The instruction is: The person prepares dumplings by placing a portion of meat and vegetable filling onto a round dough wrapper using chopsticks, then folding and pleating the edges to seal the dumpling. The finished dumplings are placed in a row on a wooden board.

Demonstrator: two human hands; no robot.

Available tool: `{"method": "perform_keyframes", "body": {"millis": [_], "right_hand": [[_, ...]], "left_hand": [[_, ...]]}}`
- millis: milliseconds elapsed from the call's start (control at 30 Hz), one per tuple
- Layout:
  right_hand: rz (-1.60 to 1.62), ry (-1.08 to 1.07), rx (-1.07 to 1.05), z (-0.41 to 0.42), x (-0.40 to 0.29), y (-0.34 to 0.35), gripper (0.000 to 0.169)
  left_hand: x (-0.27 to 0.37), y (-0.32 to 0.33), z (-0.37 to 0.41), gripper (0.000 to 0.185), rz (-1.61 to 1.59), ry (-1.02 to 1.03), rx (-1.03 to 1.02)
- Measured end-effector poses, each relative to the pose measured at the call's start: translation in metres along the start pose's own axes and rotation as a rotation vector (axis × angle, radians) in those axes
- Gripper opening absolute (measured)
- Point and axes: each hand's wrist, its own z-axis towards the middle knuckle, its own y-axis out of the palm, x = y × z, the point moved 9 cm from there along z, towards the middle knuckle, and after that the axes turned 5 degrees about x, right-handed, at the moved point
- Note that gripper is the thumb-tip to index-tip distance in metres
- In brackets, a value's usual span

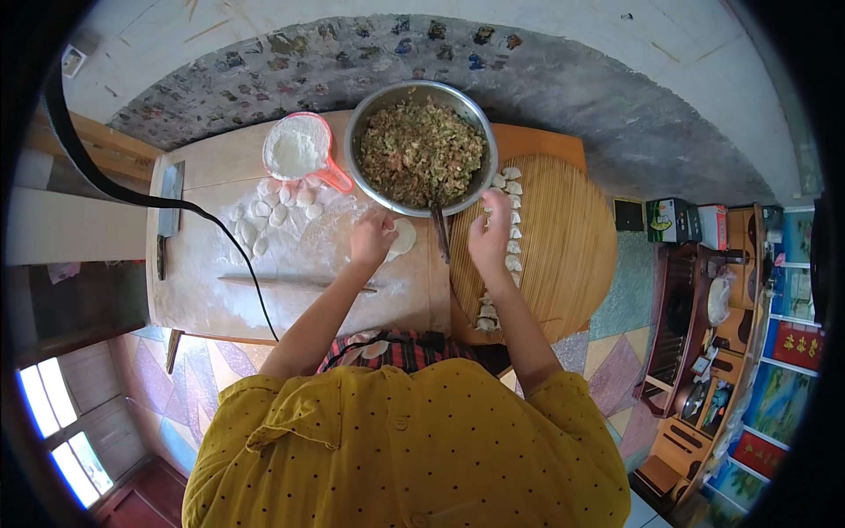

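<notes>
My left hand (371,239) has its fingertips on the edge of a round, flat dough wrapper (403,239) at the near side of the steel bowl. My right hand (490,236) is over the round slatted mat (568,244), fingers curved and apart, with nothing visible between them. Under and beside it runs a column of folded dumplings (513,247), partly hidden by the hand and forearm. The steel bowl (353,125) holds chopped filling (422,148). A dark utensil handle (440,234) leans out over its near rim.
On the floured wooden board (198,310) are several dough pieces (261,221), a thin rolling pin (290,284) and a cleaver (171,198). A red-handled scoop (338,177) of flour stands behind. A black cable (191,206) crosses the view at left. Wooden furniture (673,323) stands at right.
</notes>
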Motion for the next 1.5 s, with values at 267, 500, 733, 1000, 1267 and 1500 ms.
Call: {"method": "perform_keyframes", "body": {"millis": [267, 500, 733, 1000, 1267, 1500], "right_hand": [[0.128, -0.037, -0.318, 0.016, -0.051, 0.037, 0.012], [0.287, 0.204, -0.238, 0.057, -0.035, 0.021, 0.01], [0.274, -0.066, -0.379, 0.047, -0.055, 0.055, 0.011], [0.466, 0.389, -0.35, 0.03, -0.011, 0.068, 0.019], [0.923, 0.999, -0.028, 0.019, 0.064, 0.044, 0.02], [1.106, 1.16, 0.079, 0.001, 0.054, 0.037, 0.024]], "left_hand": [[-0.02, -0.006, -0.026, 0.015, -0.288, -0.161, -0.065], [-0.068, 0.026, -0.051, 0.03, -1.583, -0.839, -0.145], [-0.025, -0.023, -0.041, 0.03, -1.782, -0.807, -0.037], [-0.007, -0.047, -0.021, 0.033, -1.972, -0.737, 0.033], [-0.004, -0.044, -0.007, 0.036, -1.955, -0.793, 0.109], [-0.002, -0.025, -0.001, 0.038, -1.979, -0.832, 0.022]]}}
